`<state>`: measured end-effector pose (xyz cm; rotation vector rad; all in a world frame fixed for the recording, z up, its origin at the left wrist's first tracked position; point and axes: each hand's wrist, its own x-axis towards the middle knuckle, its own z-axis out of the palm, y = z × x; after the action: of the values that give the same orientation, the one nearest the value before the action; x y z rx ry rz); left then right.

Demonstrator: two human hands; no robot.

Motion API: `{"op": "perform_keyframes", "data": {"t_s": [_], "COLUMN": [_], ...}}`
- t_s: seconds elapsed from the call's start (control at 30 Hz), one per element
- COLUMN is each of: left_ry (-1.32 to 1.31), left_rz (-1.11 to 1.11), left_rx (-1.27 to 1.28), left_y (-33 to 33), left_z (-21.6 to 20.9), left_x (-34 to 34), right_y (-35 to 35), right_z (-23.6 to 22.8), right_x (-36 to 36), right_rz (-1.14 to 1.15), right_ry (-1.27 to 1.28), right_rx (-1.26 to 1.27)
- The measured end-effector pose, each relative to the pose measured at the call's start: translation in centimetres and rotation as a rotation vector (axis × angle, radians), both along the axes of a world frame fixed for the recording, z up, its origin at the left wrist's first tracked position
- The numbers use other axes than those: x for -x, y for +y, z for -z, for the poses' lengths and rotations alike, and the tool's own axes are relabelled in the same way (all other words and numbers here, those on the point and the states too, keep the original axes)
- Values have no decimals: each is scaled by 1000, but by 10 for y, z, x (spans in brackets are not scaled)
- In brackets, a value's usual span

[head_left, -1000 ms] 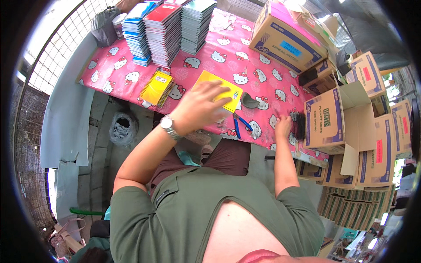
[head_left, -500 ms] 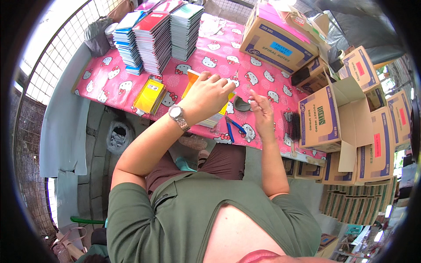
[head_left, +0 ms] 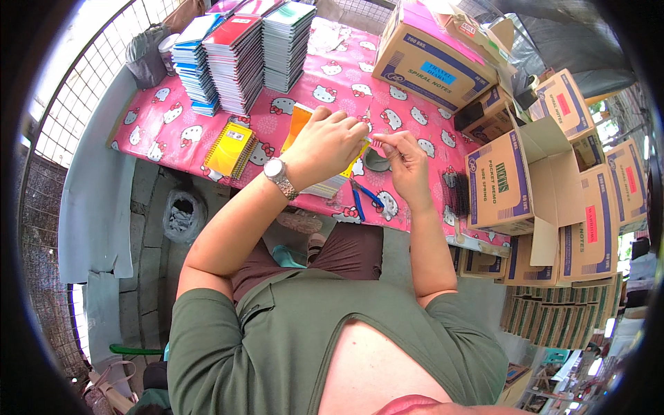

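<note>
A: How do your fingers stand?

B: Your right hand [head_left: 409, 166] has its fingers drawn narrow, thumb to forefinger; whether anything thin sits between them, I cannot tell. Your left hand [head_left: 328, 144] lies palm down, its fingers curled over; its hold underneath is hidden.

A: And the thing you're working on?

B: The yellow-covered block of white paper pages [head_left: 330, 185] is under your left hand, its right edge at or just beside your right fingertips. A flat orange sheet or cover [head_left: 297, 126] tilts up past your left knuckles.

A: Which step are you on?

B: Probably close handwork at that right edge. Your next move seems to call for a steady left hand and a small, exact right-hand motion; if the block shifts, you could lose the alignment.

A: What lies farther out?

B: Just beside the block, blue-handled metal pliers [head_left: 357, 202] and a small round grey dish [head_left: 377, 162]. Farther left, a pile of yellow wire-bound notebooks [head_left: 228, 149]; to your right, a dark, bristly bundle [head_left: 454, 194] before an open brown cardboard box [head_left: 499, 183]. All rest on the bench [head_left: 408, 97] with its pink patterned cover.
</note>
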<state>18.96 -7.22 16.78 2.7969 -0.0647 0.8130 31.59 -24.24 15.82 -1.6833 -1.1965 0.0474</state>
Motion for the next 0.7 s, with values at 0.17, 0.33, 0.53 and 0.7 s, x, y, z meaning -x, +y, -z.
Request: {"op": "perform_keyframes", "data": {"t_s": [0.17,0.33,0.53,0.7], "left_ry": [38,18,70,44], "left_rz": [-32,-39,-60,-70], "left_rx": [-26,12,-43,-17], "left_y": [-5,-11,-10,-8], "left_z": [0,-7,-7,-3], "left_x": [3,6,11,16], "right_y": [-6,-4,-3,25], "right_z": [0,1,-40,12], "right_x": [-15,-5,21,-34], "right_rz": [-250,-223,-66,-114], "right_ry": [279,334,-101,830], "right_rx": [87,54,247,42]}}
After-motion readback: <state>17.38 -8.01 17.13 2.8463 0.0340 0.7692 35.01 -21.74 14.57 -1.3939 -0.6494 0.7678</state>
